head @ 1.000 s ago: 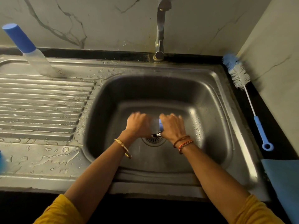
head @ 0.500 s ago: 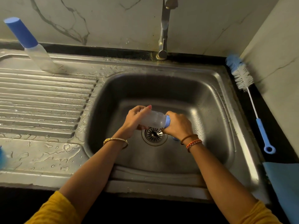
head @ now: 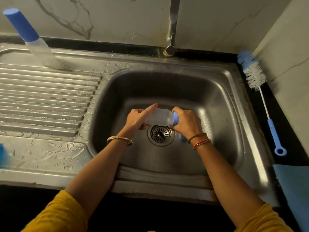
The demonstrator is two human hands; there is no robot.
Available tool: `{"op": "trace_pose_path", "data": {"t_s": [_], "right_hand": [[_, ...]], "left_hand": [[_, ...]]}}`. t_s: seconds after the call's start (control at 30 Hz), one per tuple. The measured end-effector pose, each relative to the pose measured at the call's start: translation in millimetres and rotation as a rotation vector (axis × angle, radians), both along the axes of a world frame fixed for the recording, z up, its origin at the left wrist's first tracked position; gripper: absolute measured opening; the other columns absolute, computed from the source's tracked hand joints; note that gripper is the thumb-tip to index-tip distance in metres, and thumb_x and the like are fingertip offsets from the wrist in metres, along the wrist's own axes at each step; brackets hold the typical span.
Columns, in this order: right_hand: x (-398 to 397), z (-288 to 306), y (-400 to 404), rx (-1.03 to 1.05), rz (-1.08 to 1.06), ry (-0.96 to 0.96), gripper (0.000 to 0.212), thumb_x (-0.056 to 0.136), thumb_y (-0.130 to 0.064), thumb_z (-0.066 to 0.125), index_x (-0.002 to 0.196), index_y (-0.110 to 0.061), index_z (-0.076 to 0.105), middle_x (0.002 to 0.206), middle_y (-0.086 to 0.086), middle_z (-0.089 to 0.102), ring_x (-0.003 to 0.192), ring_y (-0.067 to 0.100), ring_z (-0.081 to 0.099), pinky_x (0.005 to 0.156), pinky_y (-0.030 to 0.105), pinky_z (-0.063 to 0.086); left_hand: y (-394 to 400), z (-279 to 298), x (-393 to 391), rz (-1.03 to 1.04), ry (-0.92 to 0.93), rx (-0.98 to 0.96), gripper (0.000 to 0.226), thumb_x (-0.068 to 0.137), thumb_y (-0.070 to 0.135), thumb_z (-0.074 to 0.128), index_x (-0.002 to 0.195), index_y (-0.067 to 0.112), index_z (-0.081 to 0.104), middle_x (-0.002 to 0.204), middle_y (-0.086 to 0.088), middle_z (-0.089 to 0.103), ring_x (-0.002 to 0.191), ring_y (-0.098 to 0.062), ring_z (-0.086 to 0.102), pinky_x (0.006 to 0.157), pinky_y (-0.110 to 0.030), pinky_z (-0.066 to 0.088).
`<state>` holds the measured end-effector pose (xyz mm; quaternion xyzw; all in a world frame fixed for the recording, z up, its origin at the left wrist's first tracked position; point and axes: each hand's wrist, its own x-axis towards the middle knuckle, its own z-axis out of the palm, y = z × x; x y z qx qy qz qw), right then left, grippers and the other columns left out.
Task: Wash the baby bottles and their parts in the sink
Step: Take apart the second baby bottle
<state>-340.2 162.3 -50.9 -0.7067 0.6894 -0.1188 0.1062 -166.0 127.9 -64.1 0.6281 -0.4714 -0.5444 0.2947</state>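
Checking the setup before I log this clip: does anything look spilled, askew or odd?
Nothing damaged. Water is pooled on the drainboard, as washing would leave. The bottle brush lies unused on the counter. Both hands hold the bottle sideways over the drain.

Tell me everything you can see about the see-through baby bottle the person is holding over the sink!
The clear plastic baby bottle looks cloudy and see-through, with a blue screw ring at its right end. It lies sideways, held in the air above the round metal drain of the steel sink. The left hand grips its base end, one finger stretched along the top. The right hand wraps around the ring end. Whether anything is inside cannot be told.
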Motion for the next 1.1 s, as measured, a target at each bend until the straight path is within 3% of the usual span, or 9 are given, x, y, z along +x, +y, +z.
{"op": "trace_pose_path", "data": {"t_s": [0.17,0.23,0.33,0.47,0.57,0.7,0.93,1.03,1.1], "right_hand": [[-9,4,-4,-0.267,-0.047,0.093,0.032,0.081,-0.008,0.060,0.112,-0.016,0.056,0.092,0.010,0.059,0.092,0.027,0.052,0.060,0.031,0.039],[-16,3,-4,-0.264,-0.145,-0.150,0.033,0.076,-0.017,0.072,0.106,-0.012,0.058,0.088,0.005,0.060,0.086,0.022,0.055,0.063,0.032,0.046],[-14,6,-3,0.034,-0.389,-0.740,0.043,0.068,-0.036,0.080,0.097,-0.012,0.059,0.075,-0.006,0.058,0.068,0.009,0.055,0.059,0.025,0.049],[-7,8,-7,0.409,-0.598,-1.201,0.032,0.069,-0.048,0.075,0.080,-0.023,0.058,0.056,-0.007,0.055,0.049,0.004,0.053,0.047,0.018,0.042],[-7,4,-10,0.532,-0.564,-1.271,0.033,0.073,-0.055,0.067,0.080,-0.025,0.056,0.062,-0.005,0.057,0.056,0.007,0.056,0.053,0.021,0.044],[-3,-2,-12,0.533,-0.531,-1.252,0.020,0.084,-0.040,0.059,0.084,-0.021,0.054,0.079,0.001,0.054,0.062,0.012,0.052,0.053,0.023,0.043],[7,-6,-8,0.497,-0.466,-1.183,0.022,0.090,-0.043,0.053,0.100,-0.023,0.051,0.088,0.002,0.053,0.061,0.014,0.054,0.044,0.021,0.046],[8,-2,-6,0.439,-0.459,-1.206,0.020,0.091,-0.044,0.052,0.089,-0.025,0.055,0.079,0.003,0.057,0.059,0.011,0.052,0.046,0.022,0.046],[7,-1,-5,0.383,-0.465,-1.244,0.022,0.088,-0.045,0.055,0.085,-0.024,0.056,0.079,0.003,0.057,0.060,0.011,0.054,0.045,0.021,0.048]], "left_hand": [[-9,-9,20,0.131,-0.061,0.099,0.056,0.085,0.058,0.042,0.083,0.006,0.060,0.048,-0.006,0.055,0.033,-0.009,0.042,0.035,-0.015,0.034],[-12,-14,31,0.121,-0.147,0.097,0.057,0.086,0.060,0.043,0.083,0.006,0.059,0.050,-0.007,0.059,0.036,-0.011,0.046,0.038,-0.017,0.038],[-12,-24,35,-0.035,-0.439,0.137,0.062,0.085,0.063,0.045,0.075,0.004,0.059,0.056,-0.011,0.063,0.042,-0.017,0.052,0.048,-0.023,0.044],[-8,-30,30,-0.320,-0.658,0.266,0.064,0.086,0.064,0.040,0.106,0.007,0.060,0.070,-0.010,0.061,0.055,-0.020,0.059,0.050,-0.023,0.043],[-4,-27,29,-0.469,-0.804,0.275,0.064,0.088,0.063,0.037,0.112,0.008,0.059,0.080,-0.006,0.061,0.063,-0.019,0.059,0.054,-0.024,0.041],[-1,-29,28,-0.557,-0.892,0.261,0.062,0.089,0.060,0.042,0.121,0.009,0.056,0.121,-0.009,0.060,0.105,-0.026,0.059,0.086,-0.031,0.045],[-2,-35,21,-0.611,-0.949,0.132,0.056,0.090,0.058,0.041,0.128,0.018,0.054,0.133,-0.007,0.050,0.119,-0.026,0.049,0.096,-0.035,0.040],[-2,-31,17,-0.490,-0.942,0.019,0.060,0.088,0.057,0.046,0.136,0.020,0.045,0.139,-0.010,0.038,0.127,-0.031,0.040,0.100,-0.041,0.038],[-2,-24,13,-0.402,-0.805,-0.159,0.054,0.089,0.046,0.053,0.133,0.015,0.048,0.137,-0.012,0.038,0.125,-0.029,0.041,0.099,-0.039,0.040]]}}
